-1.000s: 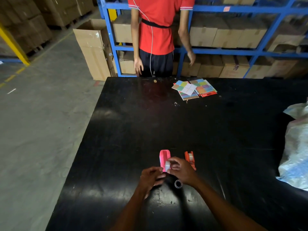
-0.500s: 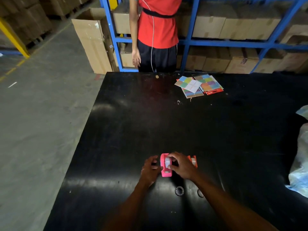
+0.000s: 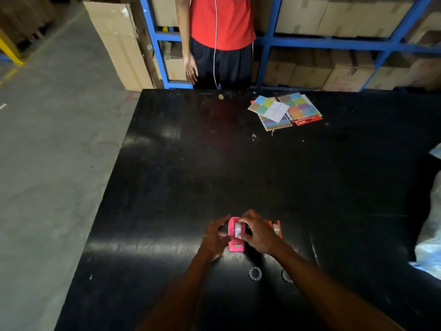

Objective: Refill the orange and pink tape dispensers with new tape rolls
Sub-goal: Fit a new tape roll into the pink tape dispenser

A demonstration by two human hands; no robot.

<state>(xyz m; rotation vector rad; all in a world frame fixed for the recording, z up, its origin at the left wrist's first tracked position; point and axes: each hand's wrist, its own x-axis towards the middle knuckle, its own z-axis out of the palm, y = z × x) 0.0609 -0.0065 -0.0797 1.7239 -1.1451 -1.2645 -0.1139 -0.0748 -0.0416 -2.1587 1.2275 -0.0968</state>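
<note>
The pink tape dispenser stands on the black table with a white tape roll seated in its top. My left hand holds the dispenser's left side. My right hand presses its fingers on the roll from the right. The orange dispenser stands just right of my right hand, partly hidden, with a clear roll in it. Two empty tape cores lie on the table near my right forearm; the other core is half hidden.
Colourful card packs lie at the table's far side. A person in a red shirt stands beyond the far edge, before blue shelving full of cartons. A white plastic bag sits at the right edge. Concrete floor lies left.
The pink dispenser went from lifted and tilted to standing on the table, and the roll now sits inside it. Both hands stayed on it. The camera tilted downward.
</note>
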